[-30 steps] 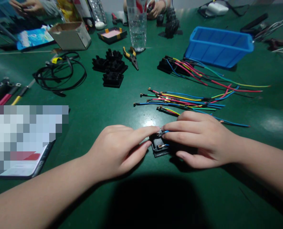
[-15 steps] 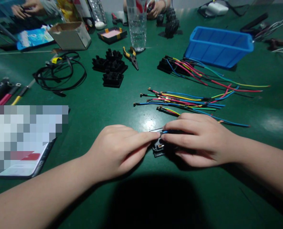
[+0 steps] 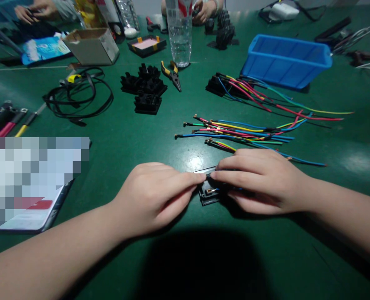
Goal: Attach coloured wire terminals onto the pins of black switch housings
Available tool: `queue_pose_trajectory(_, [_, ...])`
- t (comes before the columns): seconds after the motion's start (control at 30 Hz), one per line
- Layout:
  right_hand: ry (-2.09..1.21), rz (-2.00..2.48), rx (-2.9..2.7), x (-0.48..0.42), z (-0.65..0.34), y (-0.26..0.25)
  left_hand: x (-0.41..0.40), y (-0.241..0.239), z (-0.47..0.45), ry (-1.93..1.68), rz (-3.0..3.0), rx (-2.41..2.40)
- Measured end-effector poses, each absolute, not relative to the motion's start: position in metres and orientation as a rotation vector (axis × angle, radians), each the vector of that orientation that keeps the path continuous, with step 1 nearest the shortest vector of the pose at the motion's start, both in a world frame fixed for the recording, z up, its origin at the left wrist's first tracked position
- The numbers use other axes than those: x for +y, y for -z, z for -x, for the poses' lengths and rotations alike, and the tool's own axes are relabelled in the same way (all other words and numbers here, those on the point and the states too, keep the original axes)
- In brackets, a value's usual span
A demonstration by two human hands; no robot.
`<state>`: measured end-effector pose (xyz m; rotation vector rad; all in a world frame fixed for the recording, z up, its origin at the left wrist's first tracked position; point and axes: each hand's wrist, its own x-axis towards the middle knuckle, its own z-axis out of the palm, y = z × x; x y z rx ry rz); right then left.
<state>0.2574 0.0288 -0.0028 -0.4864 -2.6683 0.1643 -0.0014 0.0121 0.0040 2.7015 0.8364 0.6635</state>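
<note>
A small black plastic socket housing (image 3: pixel 206 197) lies on the green table between my hands, with a brass-coloured metal contact showing in it. My left hand (image 3: pixel 156 191) is closed round its left side, index fingertip pressed on its upper part. My right hand (image 3: pixel 262 181) is bent over the right side, its fingertips on the housing close to my left fingertip. A bit of blue wire shows under the right fingers. The palm hides most of the right half. Just beyond lies a bundle of coloured wires (image 3: pixel 234 130) with metal terminals at their left ends.
Behind the wires lies a wired black housing (image 3: pixel 217 85) beside a blue bin (image 3: pixel 287 62). Several black housings (image 3: pixel 144 85), pliers (image 3: pixel 174 77), a water bottle (image 3: pixel 180 41) and a coiled cable (image 3: pixel 78 98) lie farther left. A phone (image 3: pixel 38 187) rests near my left forearm. Other people's hands (image 3: pixel 205 10) are across the table.
My right fingers have shifted slightly on the housing, and a little more of it shows. The left hand has barely moved, its index fingertip drawn back slightly.
</note>
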Motion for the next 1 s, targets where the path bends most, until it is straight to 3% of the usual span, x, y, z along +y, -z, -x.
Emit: queue_pose_trajectory(1.0, [-0.199, 0.535, -2.648, 0.0288, -0.2579, 0.0023, 0.0122, -0.0080, 0.0012, -0.654, -2.614, 0.828])
